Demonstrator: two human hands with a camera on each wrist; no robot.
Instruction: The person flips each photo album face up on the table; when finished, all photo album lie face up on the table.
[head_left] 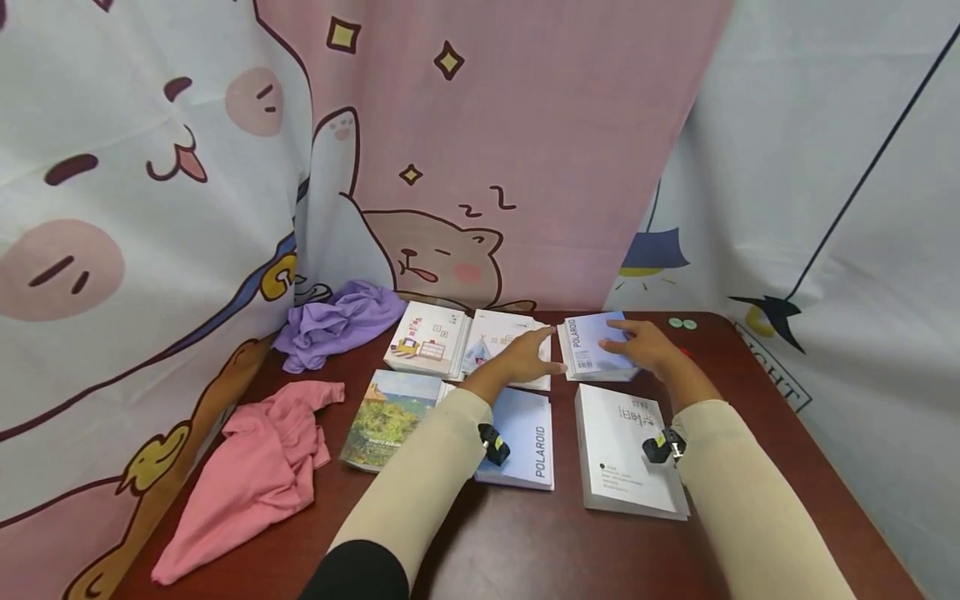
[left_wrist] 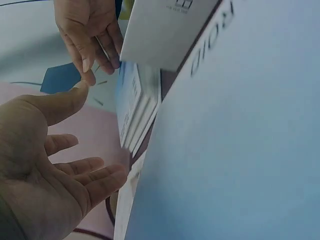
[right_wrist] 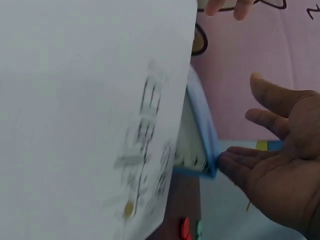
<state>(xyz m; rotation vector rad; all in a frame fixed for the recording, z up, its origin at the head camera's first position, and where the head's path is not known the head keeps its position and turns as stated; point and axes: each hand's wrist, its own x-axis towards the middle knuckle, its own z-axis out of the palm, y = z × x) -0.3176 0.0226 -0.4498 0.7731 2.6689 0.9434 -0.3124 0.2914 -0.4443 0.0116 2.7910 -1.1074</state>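
A small stack with a light-blue POLAROID album (head_left: 600, 343) on top lies at the back right of the table. My right hand (head_left: 651, 348) reaches over its right side, fingers loosely extended; in the right wrist view the fingertips are right at the album's corner (right_wrist: 207, 145). My left hand (head_left: 525, 360), thumb and fingers spread, hovers at the stack's left side, overlapping a white album stack (head_left: 480, 332). In the left wrist view the left palm (left_wrist: 45, 175) shows nothing in it. Below the right forearm lies a thick white book (head_left: 626, 442), and another blue POLAROID album (head_left: 517, 433) lies left of it.
A photo album with a painted landscape (head_left: 393, 417) and a white illustrated album (head_left: 427, 337) lie on the left. Beside them are a pink cloth (head_left: 262, 467) and a purple cloth (head_left: 341, 321). Green discs (head_left: 681, 323) sit by the back edge, before hanging printed curtains (head_left: 525, 150).
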